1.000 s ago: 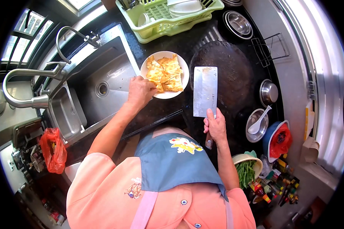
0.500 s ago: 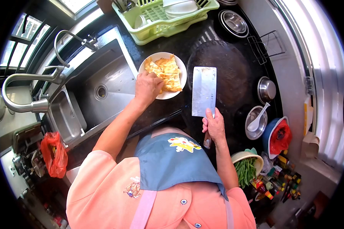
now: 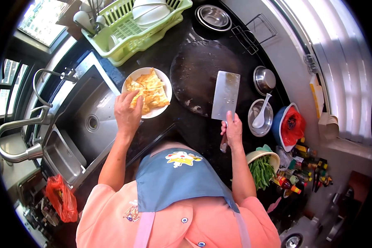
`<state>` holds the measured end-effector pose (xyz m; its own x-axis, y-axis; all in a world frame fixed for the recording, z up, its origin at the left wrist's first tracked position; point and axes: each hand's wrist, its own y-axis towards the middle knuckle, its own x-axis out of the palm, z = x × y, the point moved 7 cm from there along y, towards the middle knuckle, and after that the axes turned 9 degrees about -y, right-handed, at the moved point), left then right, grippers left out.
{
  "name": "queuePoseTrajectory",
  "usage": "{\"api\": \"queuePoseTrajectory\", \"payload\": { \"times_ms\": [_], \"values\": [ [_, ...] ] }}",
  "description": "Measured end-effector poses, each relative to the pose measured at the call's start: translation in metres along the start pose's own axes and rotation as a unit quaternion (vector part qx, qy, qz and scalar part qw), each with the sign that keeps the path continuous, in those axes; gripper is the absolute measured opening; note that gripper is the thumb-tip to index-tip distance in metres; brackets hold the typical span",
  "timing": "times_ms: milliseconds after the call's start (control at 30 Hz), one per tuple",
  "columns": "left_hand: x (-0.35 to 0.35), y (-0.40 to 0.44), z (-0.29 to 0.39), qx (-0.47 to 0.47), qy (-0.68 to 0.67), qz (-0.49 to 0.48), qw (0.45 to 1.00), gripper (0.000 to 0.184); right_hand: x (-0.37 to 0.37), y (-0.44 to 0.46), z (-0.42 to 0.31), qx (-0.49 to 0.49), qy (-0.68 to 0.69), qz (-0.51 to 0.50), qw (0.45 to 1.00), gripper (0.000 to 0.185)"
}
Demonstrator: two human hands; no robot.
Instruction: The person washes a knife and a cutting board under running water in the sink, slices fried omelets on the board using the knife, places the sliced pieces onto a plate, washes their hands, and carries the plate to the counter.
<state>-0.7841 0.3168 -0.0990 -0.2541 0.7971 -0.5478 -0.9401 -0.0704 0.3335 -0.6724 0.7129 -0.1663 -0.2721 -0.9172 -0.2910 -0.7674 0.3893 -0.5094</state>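
Observation:
A white plate point(image 3: 168, 87) holds folded yellow-orange pieces of food point(image 3: 153, 93) that look like fried egg. At its near left edge is my left hand point(image 3: 128, 112), thumb and fingers apart over the rim, nearest to the food; whether a fingertip touches a piece is unclear. My right hand point(image 3: 233, 130) is wrapped round the wooden handle of a cleaver point(image 3: 226, 95). The wide blade points away from me, flat side up, above the right part of a round dark cutting board point(image 3: 202, 68).
On the left are the sink point(image 3: 80, 124) and faucet point(image 3: 22, 155). A green dish rack point(image 3: 128, 39) stands behind the plate. Metal bowls point(image 3: 265, 80), a bowl with a white spoon point(image 3: 259, 120), a red bag point(image 3: 292, 124) and a bowl of green vegetables point(image 3: 262, 171) line the right side.
The view has turned, shifting the counter leftward. My left hand has drawn back from over the food to the plate's edge, its fingers spreading. The cleaver is now over the board's right side, slightly tilted.

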Motion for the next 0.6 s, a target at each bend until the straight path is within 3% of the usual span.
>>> {"api": "queuePoseTrajectory", "payload": {
  "times_ms": [67, 200, 400, 533, 600],
  "values": [
    [-0.005, 0.000, 0.000, -0.008, -0.008, 0.006, 1.000, 0.017, -0.018, 0.007, 0.000, 0.000, -0.023, 0.042, 0.999, 0.035],
    [-0.010, -0.001, -0.007, -0.036, -0.038, 0.015, 0.999, 0.018, -0.033, 0.022, -0.004, 0.034, 0.022, 0.016, 0.999, 0.037],
    [-0.017, -0.004, -0.014, -0.058, -0.080, 0.052, 0.994, 0.018, -0.040, 0.046, -0.025, -0.007, -0.020, 0.044, 0.999, 0.036],
    [-0.038, -0.004, -0.017, -0.064, -0.073, 0.082, 0.992, 0.020, -0.032, 0.041, -0.055, -0.007, 0.048, -0.019, 0.999, 0.038],
    [-0.050, -0.006, -0.026, -0.079, -0.068, 0.095, 0.990, 0.021, -0.034, 0.049, -0.067, -0.066, -0.068, 0.034, 0.995, 0.041]
  ]
}}
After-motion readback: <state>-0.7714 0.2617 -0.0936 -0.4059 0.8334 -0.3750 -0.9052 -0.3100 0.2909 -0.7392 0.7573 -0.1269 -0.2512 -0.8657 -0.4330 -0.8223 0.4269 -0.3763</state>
